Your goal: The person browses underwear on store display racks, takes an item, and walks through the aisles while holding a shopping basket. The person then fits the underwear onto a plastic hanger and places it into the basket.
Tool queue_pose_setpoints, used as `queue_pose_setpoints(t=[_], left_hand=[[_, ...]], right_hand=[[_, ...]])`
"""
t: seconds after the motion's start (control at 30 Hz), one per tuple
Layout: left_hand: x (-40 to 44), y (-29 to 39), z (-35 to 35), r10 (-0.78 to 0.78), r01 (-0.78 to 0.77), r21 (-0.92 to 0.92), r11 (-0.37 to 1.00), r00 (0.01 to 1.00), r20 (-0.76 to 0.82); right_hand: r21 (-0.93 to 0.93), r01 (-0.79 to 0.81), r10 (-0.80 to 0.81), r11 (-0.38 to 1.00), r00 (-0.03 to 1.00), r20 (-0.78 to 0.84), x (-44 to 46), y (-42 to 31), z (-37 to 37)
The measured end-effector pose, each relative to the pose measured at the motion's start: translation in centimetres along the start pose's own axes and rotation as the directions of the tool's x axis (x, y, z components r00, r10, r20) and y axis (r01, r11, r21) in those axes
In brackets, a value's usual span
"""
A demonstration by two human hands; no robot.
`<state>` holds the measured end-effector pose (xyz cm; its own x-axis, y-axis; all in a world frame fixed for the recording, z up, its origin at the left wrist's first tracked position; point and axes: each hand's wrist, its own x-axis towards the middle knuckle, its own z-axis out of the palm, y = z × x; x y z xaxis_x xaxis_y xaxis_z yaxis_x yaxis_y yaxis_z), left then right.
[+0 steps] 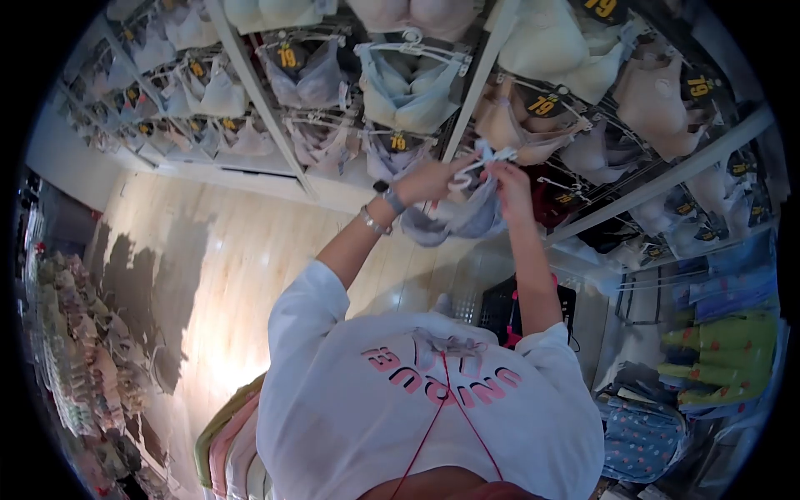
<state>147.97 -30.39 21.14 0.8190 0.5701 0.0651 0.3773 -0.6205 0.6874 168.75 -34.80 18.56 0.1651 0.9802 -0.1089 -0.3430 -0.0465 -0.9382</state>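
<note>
A pale grey-blue bra (467,218) hangs between my hands, in front of the display wall. At its top is a white plastic hanger (492,158). My left hand (423,182), with a watch and a bracelet on the wrist, is closed at the hanger's left side. On the other side my right hand (511,185) pinches the bra's strap close to the hanger's end. The fingertips of both hands are partly hidden, so the exact grip on strap and hanger is hard to see.
Racks of bras (412,87) with yellow "79" tags (398,142) fill the wall ahead, split by white uprights (260,96). Green patterned garments (721,358) hang at right, more clothing (92,358) at left. A dark basket (496,304) stands below my right forearm.
</note>
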Motion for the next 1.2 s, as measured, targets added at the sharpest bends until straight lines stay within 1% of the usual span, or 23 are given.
queue_pose_setpoints(t=[0.1, 0.2, 0.23, 0.33, 0.4, 0.43, 0.47, 0.53, 0.6, 0.67, 0.7, 0.8, 0.83, 0.9, 0.97, 1.0, 1.03, 1.13, 1.2], left_hand=[[-0.7, 2.2, 0.4, -0.092, 0.091, 0.011, 0.996, 0.995, 0.032], [-0.5, 1.6, 2.0, -0.135, 0.139, -0.167, 0.976, 0.99, 0.036], [-0.3, 0.7, 3.0, -0.11, 0.114, -0.217, 0.969, 0.994, 0.028], [-0.7, 1.4, 3.3, -0.143, 0.174, -0.164, 0.971, 0.972, 0.184], [-1.0, 0.4, 5.3, -0.084, 0.115, -0.254, 0.96, 0.988, 0.131], [-0.9, -1.5, 7.4, 0.025, -0.012, -0.301, 0.954, 0.999, 0.039], [-0.6, -2.7, 9.1, 0.136, -0.145, -0.34, 0.929, 0.989, -0.052], [-1.8, -0.3, 9.4, 0.003, 0.019, -0.523, 0.852, 0.999, 0.042], [-2.5, 0.5, 10.0, -0.128, 0.212, -0.582, 0.785, 0.975, 0.183], [-3.0, 0.1, 11.2, -0.168, 0.32, -0.614, 0.722, 0.941, 0.293], [-3.3, 0.1, 12.1, -0.154, 0.34, -0.673, 0.656, 0.934, 0.322], [-3.7, -0.2, 13.7, -0.155, 0.402, -0.71, 0.578, 0.908, 0.389], [-3.8, -0.7, 14.7, -0.148, 0.425, -0.733, 0.531, 0.898, 0.413], [-4.1, -0.3, 15.5, -0.172, 0.424, -0.72, 0.549, 0.901, 0.399], [-3.8, 0.5, 16.0, -0.193, 0.428, -0.688, 0.587, 0.899, 0.394], [-3.6, 0.5, 16.3, -0.194, 0.44, -0.69, 0.574, 0.892, 0.408], [-3.6, 0.5, 16.5, -0.197, 0.454, -0.693, 0.56, 0.885, 0.421], [-3.5, 0.6, 16.6, -0.191, 0.471, -0.685, 0.556, 0.874, 0.446], [-3.4, 0.6, 16.8, -0.191, 0.473, -0.68, 0.56, 0.872, 0.45]], right_hand=[[-0.003, -0.006, 0.007, 1.0, 0.998, 0.06, -0.2, 1.4, -1.7], [0.005, -0.127, 0.127, 0.992, 0.992, 0.027, -1.4, 1.9, -2.4], [0.008, -0.131, 0.13, 0.991, 0.99, 0.06, -1.7, 2.3, -2.7], [0.004, -0.141, 0.139, 0.99, 0.982, 0.129, -2.3, 3.4, -4.1], [-0.008, -0.16, 0.16, 0.987, 0.976, 0.15, -3.0, 4.1, -4.8], [0.029, -0.178, 0.172, 0.984, 0.976, 0.136, -3.6, 4.4, -4.8], [0.068, -0.187, 0.178, 0.98, 0.977, 0.12, -4.3, 4.7, -4.9], [0.074, -0.169, 0.156, 0.983, 0.975, 0.161, -4.0, 7.9, -6.8], [0.109, -0.156, 0.132, 0.982, 0.972, 0.195, -6.1, 7.1, -6.5], [0.062, -0.23, 0.209, 0.971, 0.947, 0.245, -7.2, 8.5, -7.6], [0.032, -0.276, 0.257, 0.961, 0.928, 0.271, -7.7, 8.8, -8.2], [-0.088, -0.295, 0.308, 0.951, 0.917, 0.253, -9.1, 9.4, -9.6], [-0.07, -0.292, 0.3, 0.954, 0.925, 0.234, -9.5, 10.1, -9.8], [-0.037, -0.279, 0.28, 0.96, 0.94, 0.194, -9.9, 11.9, -10.3], [0.049, -0.33, 0.317, 0.943, 0.932, 0.176, -10.4, 13.0, -10.8], [0.092, -0.352, 0.334, 0.931, 0.928, 0.166, -10.7, 13.3, -11.0], [0.183, -0.352, 0.322, 0.918, 0.931, 0.172, -11.1, 13.6, -11.2], [0.314, -0.351, 0.297, 0.882, 0.932, 0.205, -11.3, 14.9, -12.0], [0.272, -0.349, 0.307, 0.897, 0.933, 0.186, -11.5, 14.9, -12.2]])
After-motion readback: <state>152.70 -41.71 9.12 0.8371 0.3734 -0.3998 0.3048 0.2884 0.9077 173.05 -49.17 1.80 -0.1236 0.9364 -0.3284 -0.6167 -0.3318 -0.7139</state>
